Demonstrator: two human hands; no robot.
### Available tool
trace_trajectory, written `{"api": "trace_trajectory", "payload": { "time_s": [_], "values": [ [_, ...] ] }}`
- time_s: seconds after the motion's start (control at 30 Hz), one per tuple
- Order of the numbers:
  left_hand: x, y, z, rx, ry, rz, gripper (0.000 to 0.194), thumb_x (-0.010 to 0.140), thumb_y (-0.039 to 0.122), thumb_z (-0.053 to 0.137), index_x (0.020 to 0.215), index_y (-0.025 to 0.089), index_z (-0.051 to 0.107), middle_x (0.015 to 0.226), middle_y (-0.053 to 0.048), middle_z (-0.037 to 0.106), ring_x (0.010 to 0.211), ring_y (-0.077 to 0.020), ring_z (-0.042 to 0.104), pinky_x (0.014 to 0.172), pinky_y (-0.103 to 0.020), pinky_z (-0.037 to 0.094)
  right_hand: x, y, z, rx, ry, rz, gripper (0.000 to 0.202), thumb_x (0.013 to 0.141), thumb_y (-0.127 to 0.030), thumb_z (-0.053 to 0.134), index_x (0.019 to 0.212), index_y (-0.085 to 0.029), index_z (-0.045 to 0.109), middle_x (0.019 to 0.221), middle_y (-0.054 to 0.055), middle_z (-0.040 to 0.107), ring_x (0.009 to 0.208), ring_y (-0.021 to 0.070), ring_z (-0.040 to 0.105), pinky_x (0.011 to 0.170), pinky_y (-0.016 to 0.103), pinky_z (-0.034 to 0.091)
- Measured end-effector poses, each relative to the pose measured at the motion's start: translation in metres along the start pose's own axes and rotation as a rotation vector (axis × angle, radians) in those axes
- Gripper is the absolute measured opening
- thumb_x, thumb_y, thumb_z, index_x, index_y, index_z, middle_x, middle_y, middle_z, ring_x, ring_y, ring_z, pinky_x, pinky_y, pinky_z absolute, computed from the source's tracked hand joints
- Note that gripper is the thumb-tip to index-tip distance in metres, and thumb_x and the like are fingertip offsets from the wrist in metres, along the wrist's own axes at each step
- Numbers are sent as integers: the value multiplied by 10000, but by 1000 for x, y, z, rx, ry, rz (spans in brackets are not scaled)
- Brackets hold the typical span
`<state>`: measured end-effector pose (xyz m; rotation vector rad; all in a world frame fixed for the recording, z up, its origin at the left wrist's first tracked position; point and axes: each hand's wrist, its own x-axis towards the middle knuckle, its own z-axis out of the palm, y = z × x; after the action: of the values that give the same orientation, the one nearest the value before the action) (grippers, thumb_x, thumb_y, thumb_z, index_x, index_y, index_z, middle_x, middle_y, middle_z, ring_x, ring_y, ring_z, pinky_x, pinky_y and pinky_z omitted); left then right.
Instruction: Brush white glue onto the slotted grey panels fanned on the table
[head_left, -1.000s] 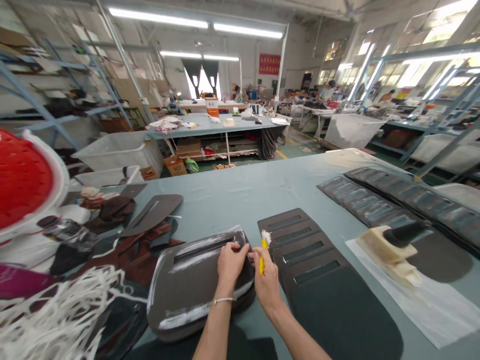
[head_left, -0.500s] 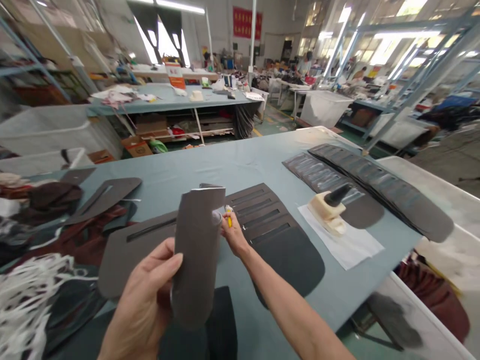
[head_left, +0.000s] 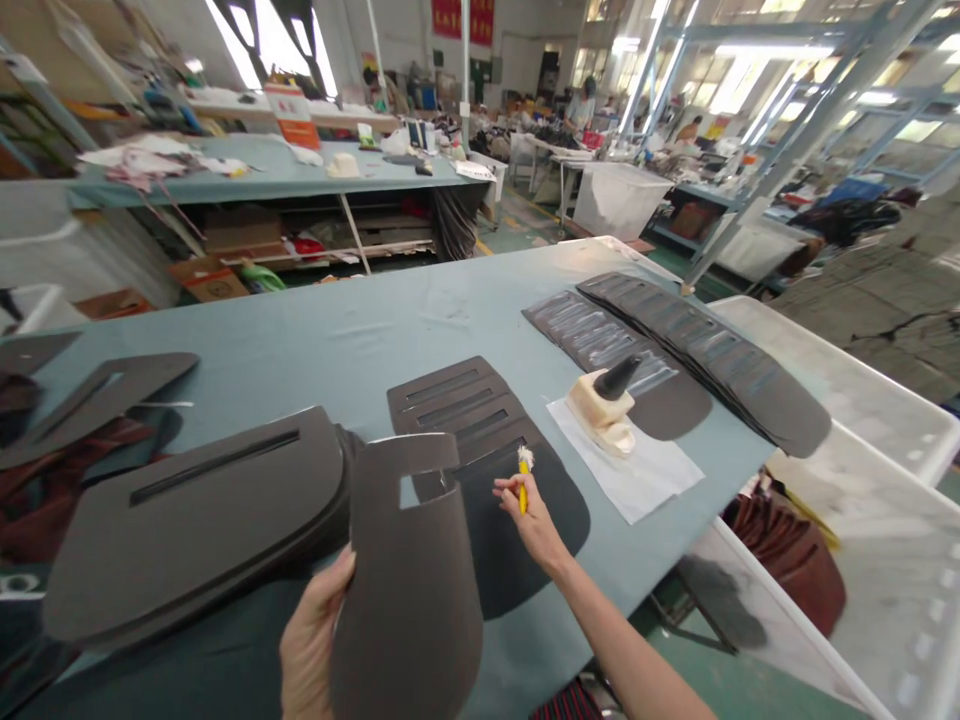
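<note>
Left hand (head_left: 319, 640) part-closed, pinching left edge of dark panel (head_left: 409, 610); panel tilted up over table (head_left: 277, 360), between panel stack (head_left: 217, 520) and slotted piece (head_left: 517, 540). Right hand (head_left: 534, 520) has yellow brush (head_left: 523, 490) pinched, other fingers loosely curled. Panel probably light, thin, bendy, likely to flop; best grip: solid side edge, clear of the cutout, likely the weak spot. Looks matte grey-brown, rounded at near end, straighter far end, slot near top. Brush bristles whitish, pointing up.
</note>
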<state>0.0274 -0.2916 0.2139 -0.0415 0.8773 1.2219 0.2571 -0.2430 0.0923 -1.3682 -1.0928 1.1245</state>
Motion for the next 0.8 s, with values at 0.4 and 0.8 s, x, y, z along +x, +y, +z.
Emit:
{"api": "trace_trajectory", "payload": {
  "time_s": [0.4, 0.8],
  "values": [
    [39, -59, -38, 211, 248, 138, 223, 634, 248, 688, 853, 209, 679, 792, 23, 722, 733, -150, 662, 721, -244, 532, 8, 23, -77, -304, 242, -74, 186, 813, -343, 564, 868, -212, 444, 783, -19, 507, 679, 131, 508, 676, 250, 418],
    [110, -133, -119, 952, 439, 293, 582, 522, 641, 684, 842, 169, 570, 689, -24, 655, 659, -188, 596, 642, -299, 440, 52, 88, -126, -1032, 182, -202, 72, 859, -171, 448, 902, -173, 506, 793, 38, 563, 694, 155, 528, 609, 240, 319]
  ]
}}
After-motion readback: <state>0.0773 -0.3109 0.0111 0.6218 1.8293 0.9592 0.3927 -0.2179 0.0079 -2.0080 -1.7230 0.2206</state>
